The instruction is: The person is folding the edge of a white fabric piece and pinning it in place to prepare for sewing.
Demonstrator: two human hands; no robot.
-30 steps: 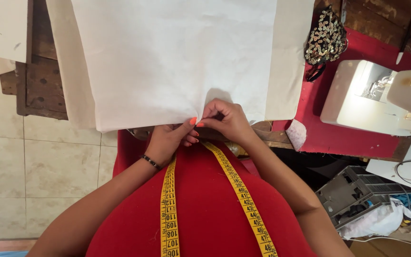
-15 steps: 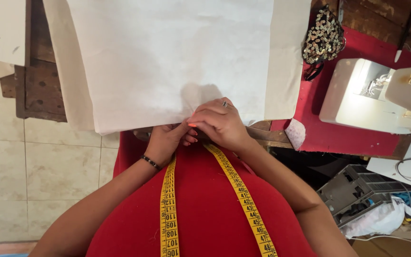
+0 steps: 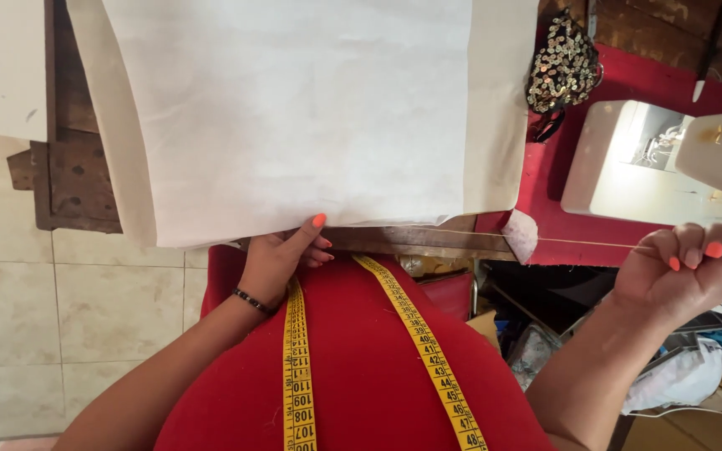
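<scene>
Since half a second ago our right hand [image 3: 685, 269] has swung way out to the right, pulling a thin thread [image 3: 578, 243] taut from the near edge of the white fabric [image 3: 294, 117]; before, both hands were huddled together at that edge. Now the right hand's fingers are curled in and pinched on the thread, out in front of the cream sewing machine [image 3: 653, 167]. Our left hand [image 3: 282, 255] hasn't budged: thumb pressed up against the fabric's near edge, other fingers curled together underneath (can't tell exactly what they're gripping down there).

The fabric lies flat over a bigger beige sheet [image 3: 495, 108], and both cover most of a wooden table [image 3: 77, 184], with the dark wood showing at the left side and along the front edge. A red cloth [image 3: 545, 192] covers the surface to the right, where the sewing machine sits. Further back on that side hangs a dark beaded piece [image 3: 563, 67]. The thread runs level from the fabric's corner, across the red cloth, to our right fingers.

We've got a yellow measuring tape [image 3: 298, 367] draped round our neck over the red top. On the left the floor is pale tiles [image 3: 10, 317]; bottom right is a jumble of cloth and cables under the table.
</scene>
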